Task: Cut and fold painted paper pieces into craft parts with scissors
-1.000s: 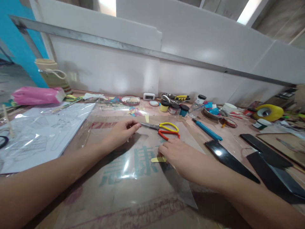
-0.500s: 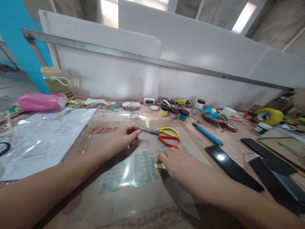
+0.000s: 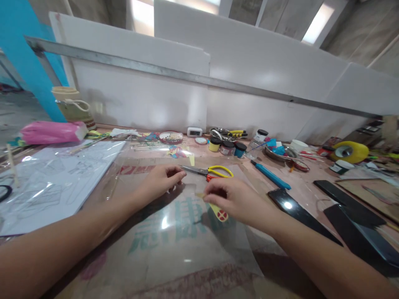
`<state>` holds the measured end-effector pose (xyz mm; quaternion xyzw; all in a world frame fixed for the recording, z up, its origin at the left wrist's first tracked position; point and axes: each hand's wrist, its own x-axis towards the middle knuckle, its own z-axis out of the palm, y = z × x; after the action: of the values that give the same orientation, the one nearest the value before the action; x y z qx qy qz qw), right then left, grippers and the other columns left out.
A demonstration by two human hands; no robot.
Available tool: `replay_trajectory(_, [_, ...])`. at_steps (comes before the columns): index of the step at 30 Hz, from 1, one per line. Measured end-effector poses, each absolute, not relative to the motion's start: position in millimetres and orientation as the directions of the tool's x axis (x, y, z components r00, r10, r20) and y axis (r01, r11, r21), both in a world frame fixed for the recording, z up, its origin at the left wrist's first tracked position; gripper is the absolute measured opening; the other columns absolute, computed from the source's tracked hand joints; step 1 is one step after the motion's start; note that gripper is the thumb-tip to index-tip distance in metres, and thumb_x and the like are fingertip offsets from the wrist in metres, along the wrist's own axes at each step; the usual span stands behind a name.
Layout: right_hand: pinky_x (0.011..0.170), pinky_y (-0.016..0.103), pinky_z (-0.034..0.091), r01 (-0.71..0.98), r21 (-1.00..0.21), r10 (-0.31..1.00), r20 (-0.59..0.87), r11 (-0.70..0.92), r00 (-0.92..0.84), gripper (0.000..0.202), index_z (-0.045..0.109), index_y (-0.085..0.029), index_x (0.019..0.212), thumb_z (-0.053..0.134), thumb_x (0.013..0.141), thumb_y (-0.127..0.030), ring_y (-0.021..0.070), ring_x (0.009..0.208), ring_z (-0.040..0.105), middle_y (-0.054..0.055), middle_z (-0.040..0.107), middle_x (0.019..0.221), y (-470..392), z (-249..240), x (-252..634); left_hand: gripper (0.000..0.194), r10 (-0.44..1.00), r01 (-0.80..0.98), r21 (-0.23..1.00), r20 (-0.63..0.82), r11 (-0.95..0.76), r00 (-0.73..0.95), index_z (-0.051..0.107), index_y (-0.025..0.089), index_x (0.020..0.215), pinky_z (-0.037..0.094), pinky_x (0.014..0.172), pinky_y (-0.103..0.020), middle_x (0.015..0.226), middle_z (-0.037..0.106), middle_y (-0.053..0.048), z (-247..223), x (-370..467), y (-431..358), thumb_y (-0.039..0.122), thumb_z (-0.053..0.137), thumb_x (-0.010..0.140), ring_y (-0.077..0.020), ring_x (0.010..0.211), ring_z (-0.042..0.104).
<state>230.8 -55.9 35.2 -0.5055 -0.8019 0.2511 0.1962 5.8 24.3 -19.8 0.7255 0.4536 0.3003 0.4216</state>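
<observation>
My right hand (image 3: pixel 222 194) pinches a small yellow strip (image 3: pixel 215 209) with a red round pattern at its lower end. The strip is held above the clear plastic sheet (image 3: pixel 187 257). Scissors (image 3: pixel 204 170) with one yellow and one red handle lie just behind my right hand, which covers much of the red handle. My left hand (image 3: pixel 165 178) rests on the sheet by the scissors' blade tips, its fingers curled together; whether anything is between them is hidden.
Paint jars (image 3: pixel 227 148), a blue cutter (image 3: pixel 270 175) and a black phone (image 3: pixel 302 214) lie to the right. White drawings (image 3: pixel 62 182) and a pink packet (image 3: pixel 52 133) are at the left. A white panel (image 3: pixel 140 91) stands behind.
My right hand has lifted the yellow strip and turned it, so that the red pattern shows. That hand now covers part of the red scissor handle. My left hand has barely moved.
</observation>
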Motion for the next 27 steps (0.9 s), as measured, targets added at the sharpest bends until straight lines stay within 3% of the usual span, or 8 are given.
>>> replay_trajectory(3, [0.055, 0.026, 0.044, 0.451, -0.88, 0.973, 0.046, 0.146, -0.226, 0.009, 0.064, -0.019, 0.081, 0.063, 0.088, -0.024, 0.0132, 0.056, 0.056, -0.004, 0.059, 0.062, -38.7, 22.3, 226.4, 0.037, 0.9, 0.418, 0.87, 0.061, -0.26, 0.432, 0.071, 0.017, 0.082, 0.042, 0.051, -0.025, 0.071, 0.07, -0.004, -15.0, 7.6, 20.8, 0.052, 0.059, 0.086, -0.0167, 0.059, 0.058])
replay_trajectory(6, [0.056, 0.027, 0.05, 0.24, -0.971, 0.989, -0.023, 0.012, -0.144, 0.013, 0.056, -0.021, 0.086, 0.065, 0.085, -0.031, 0.0143, 0.055, 0.061, -0.003, 0.064, 0.064, -28.2, 6.4, 224.6, 0.037, 0.882, 0.423, 0.861, 0.061, -0.284, 0.466, 0.071, 0.018, 0.079, 0.039, 0.049, -0.024, 0.067, 0.068, -0.003, -13.1, 9.4, 17.3, 0.052, 0.059, 0.086, -0.0155, 0.055, 0.055])
replay_trajectory(8, [0.055, 0.027, 0.051, 0.195, -0.981, 0.99, -0.033, -0.006, -0.135, 0.019, 0.053, -0.021, 0.085, 0.068, 0.083, -0.034, 0.0141, 0.055, 0.062, -0.003, 0.065, 0.064, -25.8, -1.6, 223.0, 0.037, 0.874, 0.422, 0.857, 0.063, -0.294, 0.481, 0.071, 0.018, 0.079, 0.037, 0.049, -0.024, 0.064, 0.066, -0.003, -14.0, 10.3, 15.4, 0.052, 0.058, 0.087, -0.0147, 0.053, 0.053])
replay_trajectory(18, [0.061, 0.028, 0.042, 0.459, -0.86, 0.974, 0.205, 0.224, -0.091, 0.014, 0.06, -0.019, 0.079, 0.066, 0.082, -0.032, 0.0143, 0.066, 0.051, -0.002, 0.055, 0.074, -25.6, -7.4, 211.2, 0.035, 0.844, 0.402, 0.859, 0.062, -0.317, 0.533, 0.068, 0.018, 0.079, 0.041, 0.055, -0.025, 0.071, 0.066, -0.002, -12.9, 12.5, 9.5, 0.049, 0.055, 0.088, -0.015, 0.06, 0.057])
replay_trajectory(27, [0.067, 0.03, 0.044, 0.507, -0.813, 0.954, 0.29, 0.286, -0.073, 0.009, 0.062, -0.019, 0.081, 0.066, 0.083, -0.028, 0.0135, 0.071, 0.053, 0.001, 0.057, 0.093, -22.1, -16.6, 214.6, 0.037, 0.833, 0.364, 0.888, 0.035, -0.279, 0.552, 0.067, 0.017, 0.084, 0.04, 0.049, -0.023, 0.071, 0.064, -0.002, -14.6, 12.5, 7.7, 0.051, 0.055, 0.088, -0.0138, 0.057, 0.054])
